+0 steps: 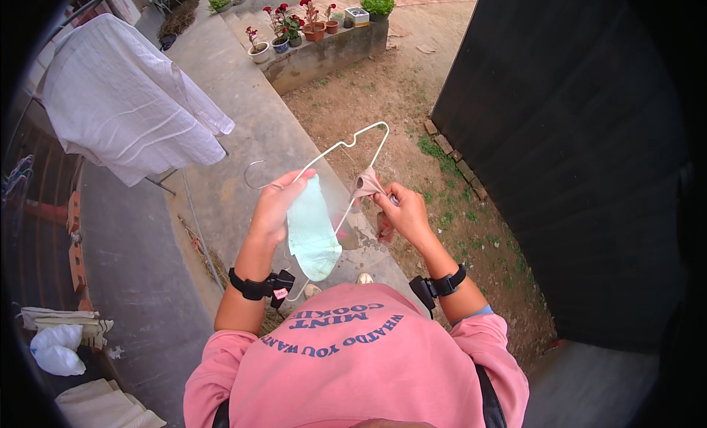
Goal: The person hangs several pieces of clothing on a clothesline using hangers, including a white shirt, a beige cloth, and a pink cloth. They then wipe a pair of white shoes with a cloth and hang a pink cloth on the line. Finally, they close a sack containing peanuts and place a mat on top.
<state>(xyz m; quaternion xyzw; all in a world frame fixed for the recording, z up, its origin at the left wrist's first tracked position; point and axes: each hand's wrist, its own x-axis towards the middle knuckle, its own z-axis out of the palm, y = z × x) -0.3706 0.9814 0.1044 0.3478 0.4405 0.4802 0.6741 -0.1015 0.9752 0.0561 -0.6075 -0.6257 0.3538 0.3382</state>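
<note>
My left hand (280,202) grips a pale coated clothes hanger (365,131) close to its metal hook (247,175). The hanger is turned sideways, hook to the left. A mint-green sock (314,229) hangs down beside that hand's fingers, toe lowest; whether the fingers also pinch it cannot be told. My right hand (406,210) pinches a beige cloth piece (365,185), perhaps a sock, at the hanger's long bar. A dark opening shows in the beige cloth. Below the right hand dangles more beige cloth with red marks (385,228). A small greyish thing at the right fingers is unclear.
A white shirt (127,96) hangs on a metal rack at left. Potted red flowers (313,27) line a low concrete wall (331,58). A large dark panel (552,152) rises at right, with bricks (443,144) along its foot. Folded cloth (105,403) lies lower left.
</note>
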